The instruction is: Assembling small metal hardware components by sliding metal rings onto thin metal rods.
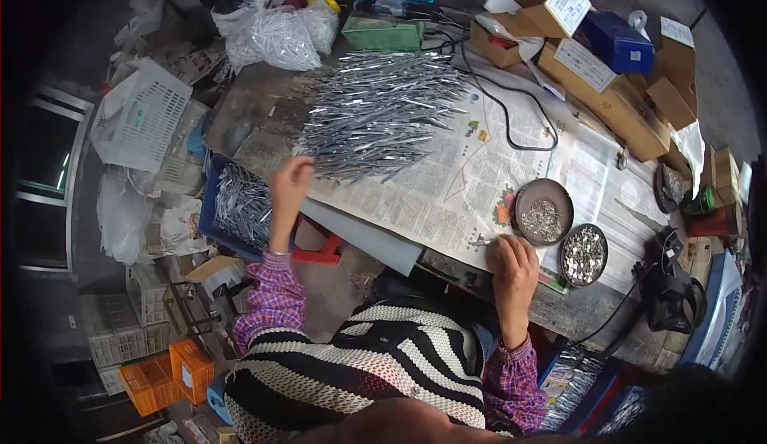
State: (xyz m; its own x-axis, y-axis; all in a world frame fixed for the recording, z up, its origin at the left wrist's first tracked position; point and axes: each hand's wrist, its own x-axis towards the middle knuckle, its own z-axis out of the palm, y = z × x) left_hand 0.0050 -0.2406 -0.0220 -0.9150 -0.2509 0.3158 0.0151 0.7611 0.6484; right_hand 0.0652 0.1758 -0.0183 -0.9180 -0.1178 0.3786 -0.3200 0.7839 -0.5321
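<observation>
A broad pile of thin silvery metal strips (379, 112) lies on newspaper (447, 196) spread over the table. At the pile's near left corner is my left hand (291, 182), its thumb and fingers curled together; anything between them is too small to make out. My right hand (518, 272) rests at the table's near edge with its fingers bent down and pressed together, their tips hidden. Just beyond it stands a brown round dish (523, 197) with small metal pieces. A second dish (584, 255), to its right, holds larger shiny pieces.
Below the left table edge, a blue bin (209, 204) holds more strips. A green basket (382, 33) and clear bags (280, 36) stand at the back. Cardboard boxes (607, 112) crowd the right rear. A black cable (505, 116) loops over the newspaper.
</observation>
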